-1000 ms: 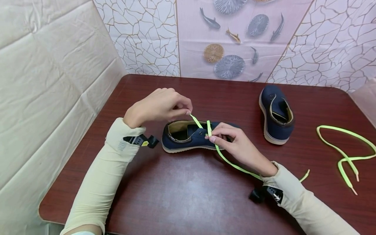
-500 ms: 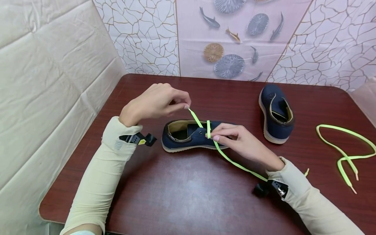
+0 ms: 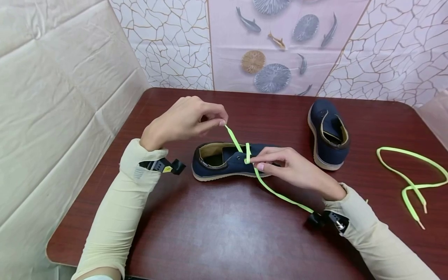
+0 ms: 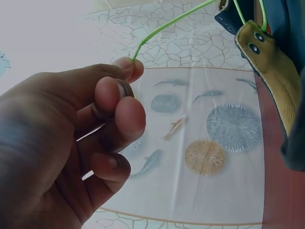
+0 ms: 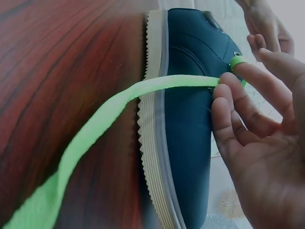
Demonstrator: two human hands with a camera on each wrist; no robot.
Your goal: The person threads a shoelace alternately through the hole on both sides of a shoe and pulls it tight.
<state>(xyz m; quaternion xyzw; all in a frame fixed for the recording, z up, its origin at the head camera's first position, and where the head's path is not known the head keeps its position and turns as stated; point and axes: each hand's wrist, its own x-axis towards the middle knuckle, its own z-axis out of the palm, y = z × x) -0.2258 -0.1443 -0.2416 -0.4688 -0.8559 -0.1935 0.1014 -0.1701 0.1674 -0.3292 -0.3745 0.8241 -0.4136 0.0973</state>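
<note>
A navy low shoe [image 3: 206, 173] with a cream sole lies sideways on the table, its toe to the right and partly covered by my right hand. A neon green flat shoelace [image 3: 232, 135] runs through its eyelets. My left hand [image 3: 189, 118] pinches one end of this lace between thumb and fingertips, raised above the shoe opening. At the eyelets, my right hand [image 3: 292, 167] has its fingers at a small lace loop [image 5: 237, 61]; the index fingertip touches the loop. The lace's other length [image 5: 107, 109] trails past those fingers toward the right wrist.
A second navy shoe [image 3: 329, 136], with no lace in it, stands at the back right. Another neon green shoelace [image 3: 407, 177] lies loosely curved at the table's right. The brown table [image 3: 224, 225] meets a pale cloth wall [image 3: 63, 97] on the left.
My left hand has risen slightly and drawn its lace end up, so more lace shows above the shoe. My right thumb has moved away from the loop, and the right wrist has shifted rightward.
</note>
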